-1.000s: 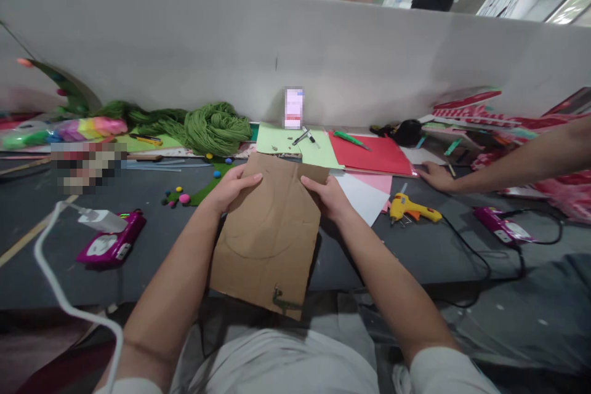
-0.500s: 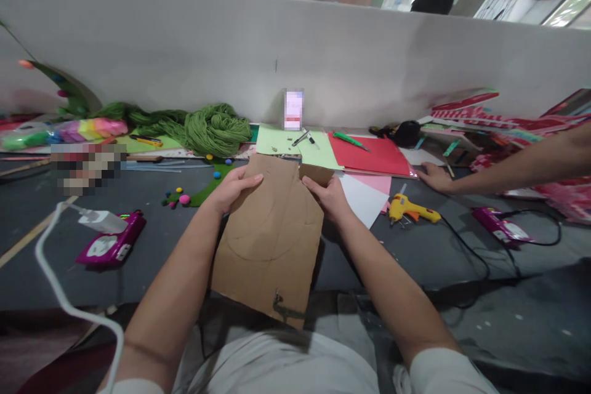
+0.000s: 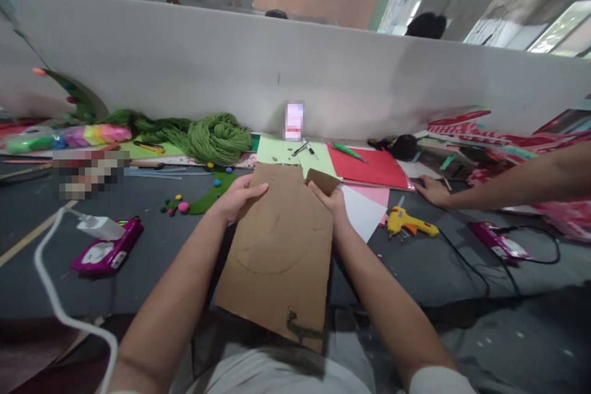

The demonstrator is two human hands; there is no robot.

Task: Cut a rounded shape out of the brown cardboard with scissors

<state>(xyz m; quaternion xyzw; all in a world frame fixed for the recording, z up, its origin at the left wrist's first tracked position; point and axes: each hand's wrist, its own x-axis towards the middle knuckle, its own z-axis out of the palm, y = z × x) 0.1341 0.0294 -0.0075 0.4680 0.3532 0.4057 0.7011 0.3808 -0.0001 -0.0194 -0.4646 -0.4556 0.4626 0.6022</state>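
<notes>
A brown cardboard sheet (image 3: 277, 240) hangs tilted over the table's front edge, between my two hands. Faint curved pencil lines show on its face, and a dark green mark sits near its lower right corner. My left hand (image 3: 241, 198) grips the upper left edge, thumb on top. With the thumb on top, my right hand (image 3: 329, 198) pinches the upper right edge beside a folded-up flap (image 3: 322, 180). The fingers of both hands are partly hidden beneath the cardboard.
Behind lie green yarn (image 3: 219, 138), a compass (image 3: 303, 148) on light green paper, and a green cutter (image 3: 348, 152) on red paper (image 3: 369, 167). A yellow glue gun (image 3: 410, 222) and power strips (image 3: 108, 247) flank me. Another person's hand (image 3: 434, 191) rests at right.
The cardboard has shifted slightly toward the lower right and its upper right flap is bent up more. Both my hands still hold it. The whole view has tipped up a little.
</notes>
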